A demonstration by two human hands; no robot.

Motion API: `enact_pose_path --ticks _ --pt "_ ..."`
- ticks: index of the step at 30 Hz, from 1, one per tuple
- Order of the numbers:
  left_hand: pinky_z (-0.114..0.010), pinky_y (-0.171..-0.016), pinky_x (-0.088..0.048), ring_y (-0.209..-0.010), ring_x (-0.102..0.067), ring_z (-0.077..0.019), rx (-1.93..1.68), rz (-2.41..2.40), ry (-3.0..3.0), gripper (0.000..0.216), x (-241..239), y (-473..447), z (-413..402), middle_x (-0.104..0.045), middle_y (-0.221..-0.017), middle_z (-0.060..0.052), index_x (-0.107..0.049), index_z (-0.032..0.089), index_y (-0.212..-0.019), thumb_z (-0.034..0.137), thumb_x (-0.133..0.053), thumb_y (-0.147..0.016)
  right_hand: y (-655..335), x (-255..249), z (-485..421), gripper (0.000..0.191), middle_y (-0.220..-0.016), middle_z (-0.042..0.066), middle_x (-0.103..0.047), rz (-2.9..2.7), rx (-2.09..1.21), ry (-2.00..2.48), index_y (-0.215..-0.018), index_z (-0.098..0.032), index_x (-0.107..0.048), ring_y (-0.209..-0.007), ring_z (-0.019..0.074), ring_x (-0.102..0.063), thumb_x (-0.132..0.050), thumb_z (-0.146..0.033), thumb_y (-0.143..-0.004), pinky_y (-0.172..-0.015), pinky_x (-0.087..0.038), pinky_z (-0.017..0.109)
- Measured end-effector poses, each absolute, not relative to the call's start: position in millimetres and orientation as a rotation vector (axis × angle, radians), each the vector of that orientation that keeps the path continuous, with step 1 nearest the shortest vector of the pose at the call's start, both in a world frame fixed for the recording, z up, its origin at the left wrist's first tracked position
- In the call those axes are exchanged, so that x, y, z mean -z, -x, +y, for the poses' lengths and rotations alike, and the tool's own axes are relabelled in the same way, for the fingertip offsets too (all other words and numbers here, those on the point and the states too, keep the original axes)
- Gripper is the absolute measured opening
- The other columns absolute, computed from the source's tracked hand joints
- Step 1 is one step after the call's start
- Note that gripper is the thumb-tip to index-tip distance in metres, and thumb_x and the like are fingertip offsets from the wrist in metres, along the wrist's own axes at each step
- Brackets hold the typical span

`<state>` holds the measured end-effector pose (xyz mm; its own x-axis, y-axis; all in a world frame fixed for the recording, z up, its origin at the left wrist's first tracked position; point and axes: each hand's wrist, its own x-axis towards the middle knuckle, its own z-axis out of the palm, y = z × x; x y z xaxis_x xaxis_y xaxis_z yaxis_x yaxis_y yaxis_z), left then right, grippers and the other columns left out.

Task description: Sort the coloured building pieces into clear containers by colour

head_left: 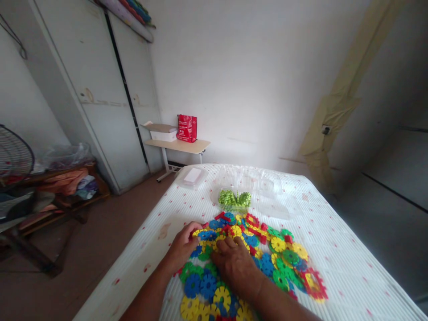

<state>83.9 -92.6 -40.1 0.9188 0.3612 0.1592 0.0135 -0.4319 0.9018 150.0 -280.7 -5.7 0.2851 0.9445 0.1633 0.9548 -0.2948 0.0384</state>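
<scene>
"Head view: what's on the table (155,243)?"

"Discs (266,264), loose and mixed, across its near part. Little looks done, nearly all left."

"And the grips?"

"Right hand (236,265): fingers close together atop the discs. Left hand (183,245): fingers curled at their edge. Clamped? Can't tell for either."

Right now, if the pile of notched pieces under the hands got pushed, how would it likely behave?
The pile of notched pieces would probably spread rather than shift as one, since they overlap loosely. Most look thin and lie flat, so they seem light and unlikely to roll. Their notches might snag on one another.
</scene>
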Motion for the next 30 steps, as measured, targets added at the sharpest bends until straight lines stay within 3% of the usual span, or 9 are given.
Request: enact_pose_path --ticks 7,18,24,30 --pt "-0.025 -0.072 -0.046 -0.081 -0.057 -0.0163 -0.447 0.288 -1.932 0.018 40.0 -85.2 -95.6 -0.061 -0.086 -0.001 -0.055 0.019 -0.091 0.021 -0.047 -0.075 -159.6 12.8 -276.0 0.010 -0.083 0.006 -0.061 -1.775 0.248 2.538 -0.076 -0.021 -0.065 -0.084 0.0217 -0.051 -0.057 -0.024 -0.081 -0.075 -0.039 0.040" --pt "-0.024 -0.069 -0.046 -0.076 -0.057 -0.0156 -0.538 0.337 -1.952 0.014 39.0 -88.5 -105.2 -0.061 -0.081 0.000 -0.055 0.019 -0.087 0.023 -0.045 -0.078 -163.0 26.0 -275.9 0.015 -0.090 0.006 -0.062 -1.787 0.317 2.487 -0.074 -0.020 -0.064 -0.085 0.0218 -0.051 -0.053 -0.024 -0.083 -0.078 -0.038 0.043" --pt "-0.027 -0.076 -0.047 -0.084 -0.060 -0.0181 -0.518 0.328 -1.912 0.019 36.5 -89.5 -109.0 -0.065 -0.089 -0.003 -0.056 0.018 -0.093 0.025 -0.046 -0.078 -162.5 4.9 -291.4 0.014 -0.089 0.005 -0.061 -1.824 0.094 2.179 -0.077 -0.018 -0.061 -0.083 0.0171 -0.053 -0.050 -0.020 -0.084 -0.076 -0.041 0.032" --pt "-0.028 -0.085 -0.045 -0.097 -0.059 -0.0202 -0.466 0.259 -1.921 0.029 33.1 -88.6 -119.2 -0.065 -0.104 -0.004 -0.059 0.019 -0.103 0.027 -0.051 -0.076 -202.2 -31.4 -300.6 0.015 -0.074 -0.002 -0.055 -1.288 -0.209 1.852 -0.079 -0.019 -0.055 -0.070 0.0108 -0.053 -0.042 -0.024 -0.087 -0.062 -0.043 0.020"
